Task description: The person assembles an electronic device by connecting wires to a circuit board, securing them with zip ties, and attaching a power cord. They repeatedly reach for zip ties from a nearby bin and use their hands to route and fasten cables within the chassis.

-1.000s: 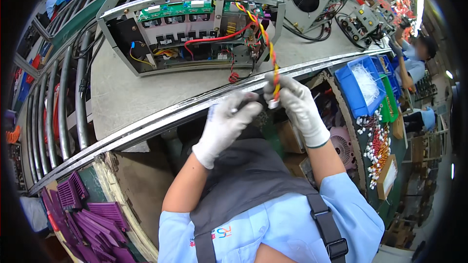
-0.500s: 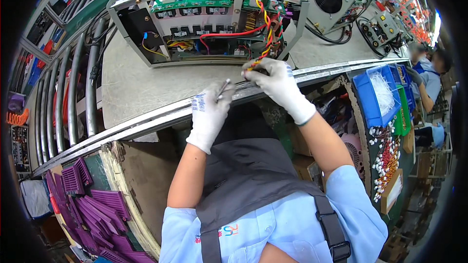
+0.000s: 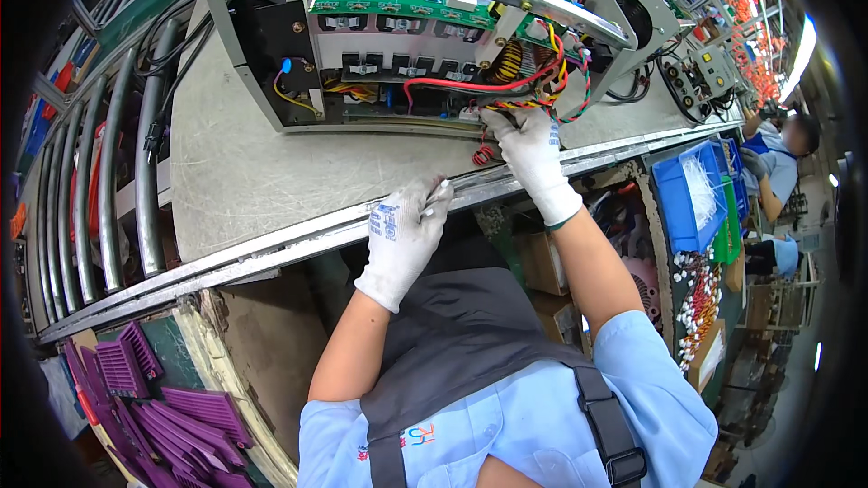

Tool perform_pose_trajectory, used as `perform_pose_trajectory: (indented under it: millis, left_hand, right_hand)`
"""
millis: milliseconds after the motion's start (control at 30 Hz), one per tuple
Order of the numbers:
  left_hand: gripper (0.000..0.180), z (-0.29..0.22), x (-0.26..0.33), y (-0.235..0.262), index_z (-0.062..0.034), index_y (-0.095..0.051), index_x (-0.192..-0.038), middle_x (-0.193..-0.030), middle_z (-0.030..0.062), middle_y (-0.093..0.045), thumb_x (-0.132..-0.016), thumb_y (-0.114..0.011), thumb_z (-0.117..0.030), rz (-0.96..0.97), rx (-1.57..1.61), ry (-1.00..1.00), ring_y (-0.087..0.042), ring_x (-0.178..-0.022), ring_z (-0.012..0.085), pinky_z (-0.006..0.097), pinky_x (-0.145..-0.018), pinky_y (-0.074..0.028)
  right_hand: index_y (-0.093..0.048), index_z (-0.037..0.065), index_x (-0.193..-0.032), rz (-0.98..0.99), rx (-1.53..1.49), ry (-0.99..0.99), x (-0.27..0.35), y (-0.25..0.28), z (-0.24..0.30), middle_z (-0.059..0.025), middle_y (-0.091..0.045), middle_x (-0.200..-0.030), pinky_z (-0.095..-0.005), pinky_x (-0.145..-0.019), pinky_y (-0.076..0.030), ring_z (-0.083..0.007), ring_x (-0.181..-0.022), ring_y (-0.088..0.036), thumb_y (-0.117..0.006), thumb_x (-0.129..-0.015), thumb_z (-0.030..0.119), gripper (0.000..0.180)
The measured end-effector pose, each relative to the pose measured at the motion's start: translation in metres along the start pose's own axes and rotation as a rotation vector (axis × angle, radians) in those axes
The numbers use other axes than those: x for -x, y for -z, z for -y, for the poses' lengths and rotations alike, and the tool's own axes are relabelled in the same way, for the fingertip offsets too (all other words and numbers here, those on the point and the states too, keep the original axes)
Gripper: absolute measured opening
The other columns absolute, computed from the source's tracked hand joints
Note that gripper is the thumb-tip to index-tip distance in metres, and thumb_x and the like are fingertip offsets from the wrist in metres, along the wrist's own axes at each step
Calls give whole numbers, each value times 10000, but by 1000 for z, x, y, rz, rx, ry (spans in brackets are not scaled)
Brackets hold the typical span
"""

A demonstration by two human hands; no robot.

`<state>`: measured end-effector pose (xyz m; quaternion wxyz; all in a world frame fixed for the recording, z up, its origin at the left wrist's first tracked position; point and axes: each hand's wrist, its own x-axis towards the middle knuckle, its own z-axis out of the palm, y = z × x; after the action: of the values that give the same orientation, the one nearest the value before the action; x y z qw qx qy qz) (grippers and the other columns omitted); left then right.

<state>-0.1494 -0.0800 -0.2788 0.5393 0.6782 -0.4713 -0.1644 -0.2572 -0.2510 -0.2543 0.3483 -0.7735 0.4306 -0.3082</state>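
Note:
An open-sided metal chassis (image 3: 398,122) with a green circuit board (image 3: 407,4) and black parts stands on the bench. My right hand (image 3: 532,152), in a white glove, reaches to its lower right front and pinches a twisted yellow, red and black wire bundle (image 3: 515,105). A coil of thin red wire (image 3: 484,155) hangs beside those fingers. My left hand (image 3: 409,228), also gloved, is above the bench's front edge, its fingers closed round a small thin piece with whitish ends (image 3: 427,211). Most of that piece is hidden.
Metal rollers (image 3: 108,190) run along the left. Purple slotted panels (image 3: 181,434) lie at lower left. At right are a blue bin (image 3: 678,203) of white strips, a green tray (image 3: 726,226) and loose wire connectors (image 3: 696,307). A fan unit (image 3: 633,18) stands behind; another person (image 3: 778,158) is farther right.
My right hand has carried the twisted wires up and right against the chassis's lower front. My left hand has moved slightly right and down. The view has shifted a little.

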Motion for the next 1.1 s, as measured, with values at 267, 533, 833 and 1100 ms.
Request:
perform_pose_trajectory:
  millis: [267, 533, 833, 1100]
  left_hand:
    - [196, 2, -2, 4, -19, -677, -953, -751, 181, -621, -911, -594, -191, 38, 26, 34, -608, -671, 340, 375, -607, -460]
    - [193, 4, -2, 3, -25, -674, -978, -754, 179, -633, -913, -588, -184, 48, 5, -5, -634, -685, 332, 369, -615, -473]
    - [212, -1, -3, 15, -26, -648, -1028, -703, 154, -611, -910, -603, -195, 44, 22, 40, -619, -660, 306, 364, -605, -480]
    - [270, -13, -85, 176, -21, -694, -962, -727, -15, -636, -928, -621, -278, -621, 197, 131, -520, -658, 44, 226, -589, -403]
  right_hand:
    - [-671, -11, -897, 72, 63, -84, 2, 5, 4, -157, -641, -692, -357, -617, -455, -241, -624, -606, -656, -890, 230, 242]
    - [-668, -4, -814, 188, 320, -95, -3, 12, 31, -178, -630, -697, -383, -608, -453, -296, -643, -623, -620, -899, 292, 311]
    - [-679, 46, -848, 202, 501, 112, -5, 3, 12, -151, -650, -797, -442, -650, -460, -324, -743, -623, -646, -876, 290, 248]
    - [-656, -25, -1025, -6, 133, 522, 31, 36, 19, -163, -674, -985, -396, -845, -487, -319, -927, -643, -607, -906, 208, 266]
